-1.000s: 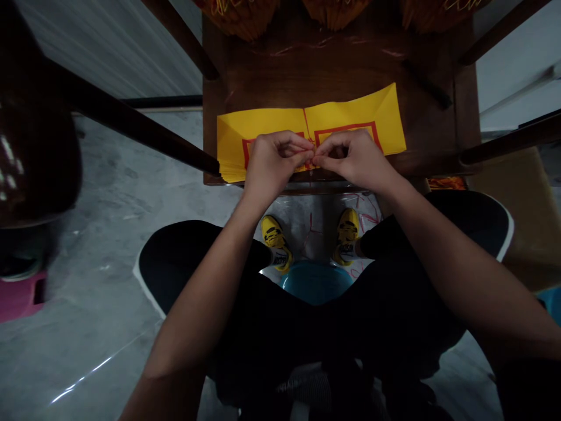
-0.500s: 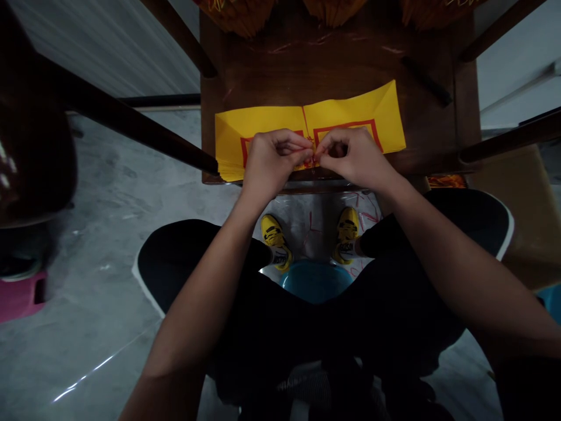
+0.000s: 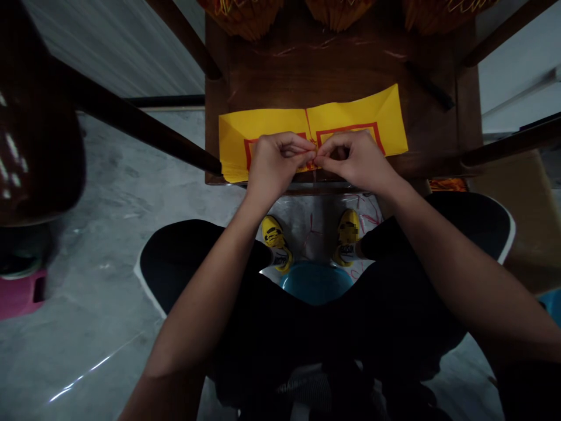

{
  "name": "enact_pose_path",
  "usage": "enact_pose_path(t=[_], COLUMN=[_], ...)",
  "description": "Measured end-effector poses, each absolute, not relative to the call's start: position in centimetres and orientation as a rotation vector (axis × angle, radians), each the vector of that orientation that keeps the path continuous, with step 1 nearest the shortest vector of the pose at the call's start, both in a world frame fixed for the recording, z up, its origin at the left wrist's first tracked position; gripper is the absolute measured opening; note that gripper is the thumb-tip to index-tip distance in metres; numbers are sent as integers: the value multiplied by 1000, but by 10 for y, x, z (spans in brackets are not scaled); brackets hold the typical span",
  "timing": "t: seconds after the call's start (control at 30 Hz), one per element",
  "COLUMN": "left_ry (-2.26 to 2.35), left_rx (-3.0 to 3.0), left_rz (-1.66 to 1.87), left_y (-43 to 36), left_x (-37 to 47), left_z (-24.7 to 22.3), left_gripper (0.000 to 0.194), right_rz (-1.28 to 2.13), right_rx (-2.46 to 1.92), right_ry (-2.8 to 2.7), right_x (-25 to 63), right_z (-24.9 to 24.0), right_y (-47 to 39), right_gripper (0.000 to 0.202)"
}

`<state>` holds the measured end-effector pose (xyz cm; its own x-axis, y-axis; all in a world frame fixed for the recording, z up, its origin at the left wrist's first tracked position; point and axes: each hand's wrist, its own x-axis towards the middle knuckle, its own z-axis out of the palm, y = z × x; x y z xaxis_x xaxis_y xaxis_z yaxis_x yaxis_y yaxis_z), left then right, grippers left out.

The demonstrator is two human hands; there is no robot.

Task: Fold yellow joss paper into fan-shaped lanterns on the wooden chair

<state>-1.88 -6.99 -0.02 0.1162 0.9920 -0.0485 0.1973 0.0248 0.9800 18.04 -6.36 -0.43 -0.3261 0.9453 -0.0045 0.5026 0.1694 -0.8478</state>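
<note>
A stack of yellow paper (image 3: 263, 120) with red printed frames lies across the wooden surface in front of me. Around its middle runs a thin red string (image 3: 308, 121), where the paper is drawn in. My left hand (image 3: 280, 161) pinches the string between thumb and forefinger at the near edge of the stack. Fingertip to fingertip with it, my right hand (image 3: 353, 155) is closed in a pinch on the same string. The fingers partly cover the string's ends and the red print beneath.
Pleated orange-red paper bundles (image 3: 339, 14) stand at the back of the wooden surface (image 3: 280, 76). A dark stick (image 3: 429, 85) lies at right. Below are a blue plastic stool (image 3: 315, 283), red string scraps on the floor, a cardboard box (image 3: 517, 216) and a pink stool (image 3: 21, 295).
Both hands stay together at the middle of the paper stack, with only slight finger movement. The whole view has shifted a little.
</note>
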Motion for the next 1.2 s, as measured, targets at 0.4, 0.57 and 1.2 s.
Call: enact_pose_path(t=[0.4,0.57,1.2], left_ry=[1282,1284,1241], left_rx=[1371,1369,1595], left_rz=[978,954,882], left_y=[-71,-71,-74], left_x=[-19,-19,-24], left_z=[1,5,7], left_gripper=[14,17,11], right_rz=[1010,949,1038], right_rx=[-1408,-1406,-1256], right_ry=[-1926,-1950,-1934], right_x=[179,180,194], right_z=[-6,-6,-1], right_y=[-64,-64,-57], right_gripper=[11,15,21])
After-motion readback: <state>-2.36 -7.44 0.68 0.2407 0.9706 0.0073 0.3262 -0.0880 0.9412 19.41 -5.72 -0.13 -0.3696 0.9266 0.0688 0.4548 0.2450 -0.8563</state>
